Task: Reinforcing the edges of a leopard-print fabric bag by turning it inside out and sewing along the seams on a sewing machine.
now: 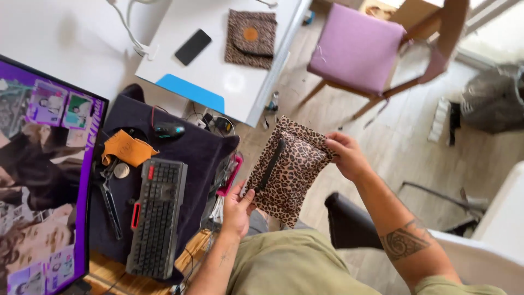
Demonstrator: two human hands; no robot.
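I hold a leopard-print fabric pouch (pixel 285 168) with a black zipper in front of me, above my lap. My left hand (pixel 238 208) grips its lower left edge with thumb on the front. My right hand (pixel 346 155) pinches its upper right corner. The pouch hangs tilted between both hands, zipper side facing me.
A second leopard-print pouch (pixel 250 38) and a black phone (pixel 192 46) lie on a white table (pixel 218 76). A keyboard (pixel 158 217), mouse (pixel 168 130) and orange leather piece (pixel 127 147) sit on the dark-covered desk beside a monitor (pixel 43 180). A wooden chair with purple cushion (pixel 356 48) stands beyond.
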